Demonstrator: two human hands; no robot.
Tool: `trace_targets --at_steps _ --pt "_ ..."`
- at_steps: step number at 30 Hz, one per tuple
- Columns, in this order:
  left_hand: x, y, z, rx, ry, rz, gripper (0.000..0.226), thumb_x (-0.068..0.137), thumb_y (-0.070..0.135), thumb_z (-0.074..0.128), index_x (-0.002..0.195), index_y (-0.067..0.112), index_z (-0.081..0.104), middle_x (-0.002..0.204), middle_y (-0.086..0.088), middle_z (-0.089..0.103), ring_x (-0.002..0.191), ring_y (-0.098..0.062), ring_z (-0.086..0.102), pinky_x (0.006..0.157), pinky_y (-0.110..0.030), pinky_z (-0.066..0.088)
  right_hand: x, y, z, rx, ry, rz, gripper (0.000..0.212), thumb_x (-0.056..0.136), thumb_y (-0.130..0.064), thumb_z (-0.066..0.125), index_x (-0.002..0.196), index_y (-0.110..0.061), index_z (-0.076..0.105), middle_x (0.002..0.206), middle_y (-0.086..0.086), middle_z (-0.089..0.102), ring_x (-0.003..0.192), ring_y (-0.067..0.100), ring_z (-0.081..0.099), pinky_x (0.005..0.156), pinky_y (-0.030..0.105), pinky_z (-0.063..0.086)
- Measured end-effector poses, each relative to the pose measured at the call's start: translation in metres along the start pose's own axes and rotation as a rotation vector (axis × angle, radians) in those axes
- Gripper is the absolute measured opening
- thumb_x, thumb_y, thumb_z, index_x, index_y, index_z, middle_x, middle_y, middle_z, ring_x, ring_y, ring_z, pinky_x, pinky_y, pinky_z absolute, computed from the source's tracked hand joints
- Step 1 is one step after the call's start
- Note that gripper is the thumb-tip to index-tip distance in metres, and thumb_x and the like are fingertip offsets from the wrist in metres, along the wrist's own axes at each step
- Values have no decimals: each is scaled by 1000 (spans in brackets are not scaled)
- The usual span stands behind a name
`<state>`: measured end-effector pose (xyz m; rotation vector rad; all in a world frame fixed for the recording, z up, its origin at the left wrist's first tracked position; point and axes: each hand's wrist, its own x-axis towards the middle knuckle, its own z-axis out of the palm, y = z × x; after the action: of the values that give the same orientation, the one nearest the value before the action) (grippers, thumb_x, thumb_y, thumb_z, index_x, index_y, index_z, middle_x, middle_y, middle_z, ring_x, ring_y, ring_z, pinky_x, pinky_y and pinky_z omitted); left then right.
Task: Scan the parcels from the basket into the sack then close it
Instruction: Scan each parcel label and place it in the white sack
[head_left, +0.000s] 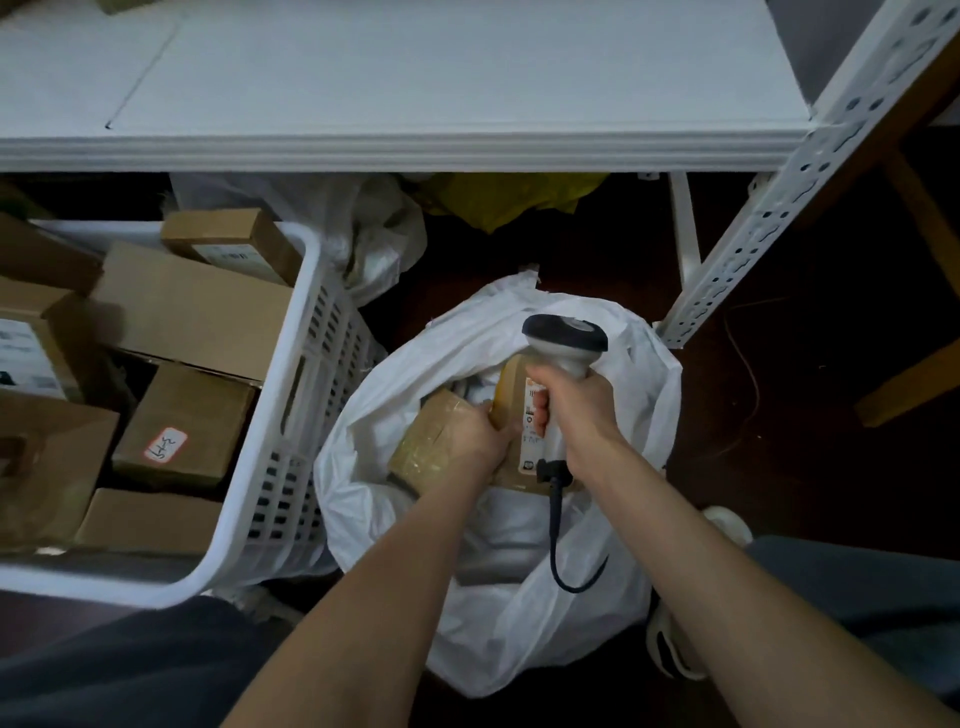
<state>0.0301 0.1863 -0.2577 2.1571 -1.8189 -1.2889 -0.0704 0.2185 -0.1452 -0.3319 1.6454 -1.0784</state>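
Over the open sack, left hand grips a flat brown parcel by its edge; right hand clamped round the scanner, close beside. Parcel looks light, stiff card; an edge hold should serve. Basket alongside holds more boxes.

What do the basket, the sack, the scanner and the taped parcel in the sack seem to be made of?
Basket: white moulded plastic, judging by its slotted walls and smooth rim.
Sack: thin white plastic, crumpled and faintly shiny; whether it is woven or film cannot be told.
Scanner: hard plastic, with a light body and a dark head.
Taped parcel: probably brown cardboard under glossy clear tape.
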Motion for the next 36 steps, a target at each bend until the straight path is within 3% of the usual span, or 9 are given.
trace_targets --at_steps 3,5,7,12,20,27,31,34,36 --pt "-7 -4 -22 -8 74 50 35 92 28 58 123 12 60 111 -8 66 104 -25 62 89 -33 49 -7 3 4 -58 6 -33 18 80 -22 69 67 -11 62 54 2 56 45 13 49 50 27 47" --pt "-16 -4 -43 10 151 118 23 92 24 55 111 13 64 106 -8 67 100 -25 62 80 -30 47 -18 0 9 -81 -1 -67 19 81 -25 68 69 -11 63 54 2 56 47 13 50 52 25 47" --pt "-30 -3 -73 28 239 185 19 92 22 53 106 14 64 105 -5 67 98 -23 62 79 -31 49 -34 -7 18 -69 -37 -96 15 85 -19 65 75 -9 61 57 3 53 47 13 47 42 15 42" --pt "-71 -11 -165 80 514 276 23 91 19 50 110 20 62 110 -1 64 96 -21 61 75 -34 51 -76 -25 72 -33 -143 -159 11 84 -15 66 77 -8 62 52 4 53 44 15 46 47 28 41" --pt "-111 -80 -280 150 782 110 42 89 20 57 131 20 48 127 -4 50 118 -22 49 86 -35 48 -124 -38 165 -105 -315 -204 16 84 -17 68 75 -7 60 53 3 54 46 15 47 49 27 42" --pt "-99 -125 -371 435 823 -49 62 89 18 59 144 12 31 145 -12 35 135 -30 31 105 -41 37 -127 -28 232 -164 -422 -217 10 85 -19 69 85 -11 64 58 1 57 50 12 52 55 28 47" --pt "-71 -142 -413 693 657 -103 76 89 9 58 152 14 16 156 -10 24 147 -30 11 118 -48 20 -119 -14 251 -171 -446 -192 12 84 -19 69 84 -8 64 55 0 57 50 13 52 56 29 47" --pt "-57 -147 -418 798 535 -96 71 90 8 56 152 19 22 157 -9 25 148 -30 10 119 -53 12 -115 -8 255 -157 -465 -158 12 85 -17 69 86 -6 64 53 0 55 49 12 50 54 28 45" --pt "-52 -148 -417 855 544 -78 63 89 11 59 146 23 36 150 -8 34 144 -30 20 118 -55 13 -116 -9 252 -142 -473 -147 11 86 -16 68 88 -6 65 55 0 54 50 13 49 55 28 45"
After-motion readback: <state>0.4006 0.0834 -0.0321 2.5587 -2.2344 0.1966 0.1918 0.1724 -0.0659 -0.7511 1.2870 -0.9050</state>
